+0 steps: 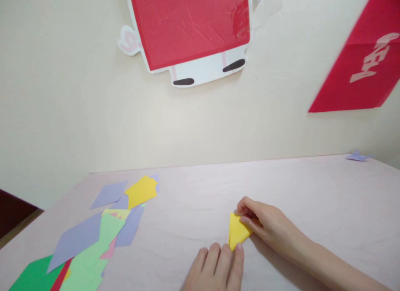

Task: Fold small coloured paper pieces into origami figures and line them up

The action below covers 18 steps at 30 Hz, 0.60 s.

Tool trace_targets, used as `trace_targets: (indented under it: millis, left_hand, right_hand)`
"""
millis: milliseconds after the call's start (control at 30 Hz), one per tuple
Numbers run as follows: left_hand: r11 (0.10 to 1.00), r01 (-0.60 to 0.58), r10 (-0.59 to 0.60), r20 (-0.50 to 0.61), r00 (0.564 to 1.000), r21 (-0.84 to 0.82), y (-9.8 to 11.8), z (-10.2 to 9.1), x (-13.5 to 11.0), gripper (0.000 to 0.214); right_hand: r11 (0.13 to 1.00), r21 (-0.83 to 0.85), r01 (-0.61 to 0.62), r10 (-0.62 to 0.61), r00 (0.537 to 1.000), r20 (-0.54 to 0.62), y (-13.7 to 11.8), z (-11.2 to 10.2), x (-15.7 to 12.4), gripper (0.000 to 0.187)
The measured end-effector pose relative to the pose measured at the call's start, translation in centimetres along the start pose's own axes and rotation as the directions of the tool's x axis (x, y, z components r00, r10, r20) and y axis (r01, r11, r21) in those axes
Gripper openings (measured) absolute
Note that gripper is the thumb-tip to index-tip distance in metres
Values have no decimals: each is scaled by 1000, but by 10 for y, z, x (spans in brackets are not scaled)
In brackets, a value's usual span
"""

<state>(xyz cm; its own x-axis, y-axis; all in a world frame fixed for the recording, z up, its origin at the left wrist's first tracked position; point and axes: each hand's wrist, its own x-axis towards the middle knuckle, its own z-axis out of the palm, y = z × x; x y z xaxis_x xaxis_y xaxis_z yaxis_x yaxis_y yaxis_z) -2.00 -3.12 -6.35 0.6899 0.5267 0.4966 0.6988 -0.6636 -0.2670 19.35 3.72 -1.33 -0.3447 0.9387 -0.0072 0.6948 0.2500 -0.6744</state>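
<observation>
A small folded yellow paper (236,232) lies on the pale pink table (200,199) near its front edge. My right hand (265,224) comes in from the right and pinches the paper's upper corner between thumb and fingers. My left hand (217,268) rests at the bottom of the view with its fingers together, and its fingertips press on the paper's lower point.
A loose pile of coloured paper pieces (93,241), lilac, green, yellow and red, covers the table's left side. A folded yellow piece (142,191) sits at the pile's far end. A small lilac folded shape (358,156) lies at the far right edge. Red paper decorations (190,28) hang on the wall.
</observation>
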Motion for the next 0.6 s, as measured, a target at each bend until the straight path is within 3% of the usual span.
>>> trace_targets:
  millis: [133,400,600]
  left_hand:
    - [1000,-13,13,22,1000,-20,-4,-3,3,51]
    - [996,-45,66,-279,958,81,12,6,14,18]
    - [997,50,-28,-356,934,52,30,19,10,18]
  right_hand:
    - [999,-32,14,-14,1000,-6,-4,-1,-3,8]
    - [993,-109,49,-50,999,-4,-4,0,-2,14]
    - [987,-125,97,-98,995,0,-1,1,-2,15]
